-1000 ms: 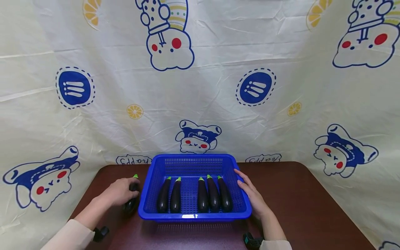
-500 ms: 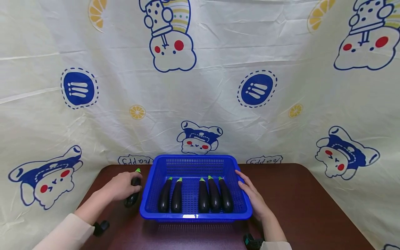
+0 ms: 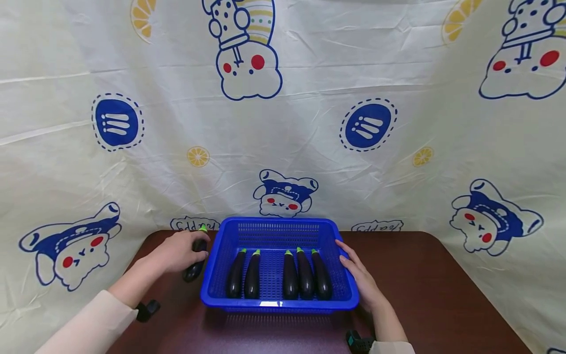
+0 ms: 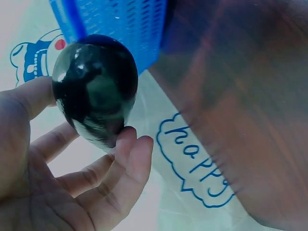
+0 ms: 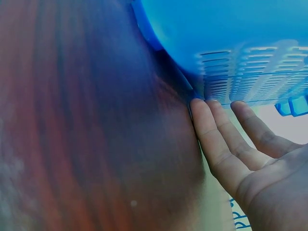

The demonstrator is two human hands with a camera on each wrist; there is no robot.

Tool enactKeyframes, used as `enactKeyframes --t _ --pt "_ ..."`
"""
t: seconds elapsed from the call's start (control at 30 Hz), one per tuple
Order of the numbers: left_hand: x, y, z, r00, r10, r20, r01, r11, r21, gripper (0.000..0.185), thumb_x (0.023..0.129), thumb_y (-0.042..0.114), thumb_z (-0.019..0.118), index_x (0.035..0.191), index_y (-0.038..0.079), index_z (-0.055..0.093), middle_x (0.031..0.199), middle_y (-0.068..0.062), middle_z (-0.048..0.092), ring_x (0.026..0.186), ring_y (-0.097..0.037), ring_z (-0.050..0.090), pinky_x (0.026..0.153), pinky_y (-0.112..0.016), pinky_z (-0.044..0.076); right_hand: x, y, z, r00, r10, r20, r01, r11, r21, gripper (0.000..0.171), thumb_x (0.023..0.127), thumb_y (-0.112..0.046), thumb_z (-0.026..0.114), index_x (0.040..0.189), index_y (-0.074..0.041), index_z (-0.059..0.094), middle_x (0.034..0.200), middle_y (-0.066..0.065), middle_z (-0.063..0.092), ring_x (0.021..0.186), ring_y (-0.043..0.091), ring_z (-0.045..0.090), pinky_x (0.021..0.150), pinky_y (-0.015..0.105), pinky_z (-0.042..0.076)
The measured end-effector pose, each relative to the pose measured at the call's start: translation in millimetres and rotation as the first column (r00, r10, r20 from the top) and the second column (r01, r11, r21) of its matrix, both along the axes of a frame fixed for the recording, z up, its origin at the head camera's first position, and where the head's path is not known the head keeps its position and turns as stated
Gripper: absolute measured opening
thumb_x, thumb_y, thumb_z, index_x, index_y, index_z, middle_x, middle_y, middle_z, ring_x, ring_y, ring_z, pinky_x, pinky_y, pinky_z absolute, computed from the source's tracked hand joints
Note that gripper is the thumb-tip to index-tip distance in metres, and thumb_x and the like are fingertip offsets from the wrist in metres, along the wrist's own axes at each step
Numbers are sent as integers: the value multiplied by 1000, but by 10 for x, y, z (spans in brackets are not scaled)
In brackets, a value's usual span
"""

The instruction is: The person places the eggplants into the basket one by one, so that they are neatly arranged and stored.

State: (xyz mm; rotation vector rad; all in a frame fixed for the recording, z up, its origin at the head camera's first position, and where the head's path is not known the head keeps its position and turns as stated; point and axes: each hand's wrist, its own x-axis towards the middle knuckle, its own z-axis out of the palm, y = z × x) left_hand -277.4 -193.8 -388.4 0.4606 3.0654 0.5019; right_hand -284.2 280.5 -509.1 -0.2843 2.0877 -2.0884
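My left hand (image 3: 179, 252) grips a dark, glossy eggplant (image 3: 193, 271) with a green stem, just left of the blue basket (image 3: 309, 306). In the left wrist view the fat end of this eggplant (image 4: 96, 86) faces the camera, with the fingers round its narrower part. Inside the basket, two eggplants (image 3: 252, 276) lie at the left and three more eggplants (image 3: 306, 276) at the right, stems pointing away. My right hand (image 3: 364, 282) rests against the basket's right side. Its extended fingers (image 5: 207, 125) touch the outer wall in the right wrist view.
The basket stands on a dark brown table (image 3: 433, 295) with rounded far corners. A white cloth (image 3: 300, 123) printed with cartoon figures and orange slices hangs behind and at both sides. Each wrist wears a black device (image 3: 148, 310).
My left hand has raised the eggplant and carried it forward and a little right, closer to the basket's left rim. The right hand stays on the basket.
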Motion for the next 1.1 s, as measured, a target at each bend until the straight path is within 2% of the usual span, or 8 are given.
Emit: enactKeyframes --t 0.2,0.33,0.6,0.9,1.1 --pt "-24 115 108 999 -31 -34 31 999 10 36 93 29 73 125 11 71 115 -12 75 112 -35 68 95 -55 52 -5 -4 17 1000 -10 3 10 1000 10 55 111 -41 39 163 -33 25 170 13 22 144 51 39 100 57 53" --pt "-32 183 154 999 -39 -34 39 999 6 38 94 29 73 127 11 70 118 -13 74 114 -36 67 97 -56 51 -5 -4 11 1000 -12 4 12 1000 13 55 111 -41 39 163 -33 25 170 13 22 145 51 39 101 57 52" --pt "-10 285 186 998 -53 -36 54 999 4 40 95 29 72 130 9 69 122 -15 73 118 -38 66 99 -57 50 11 -8 -14 1000 0 5 0 1000 5 55 112 -41 39 164 -33 24 170 13 21 146 51 37 102 57 52" --pt "1 424 228 996 -69 -61 70 998 10 37 94 32 73 126 12 71 120 -12 74 117 -34 66 101 -54 50 10 -10 -9 1000 -1 0 1 1000 2 55 111 -42 39 164 -33 24 171 12 21 146 50 38 102 57 52" --pt "-12 515 243 996 -75 -50 76 997 22 38 95 33 73 127 13 70 119 -9 74 117 -32 66 102 -53 50 13 -8 0 1000 -1 -1 1 1000 -6 55 111 -41 39 164 -33 23 170 13 21 146 51 37 101 57 52"
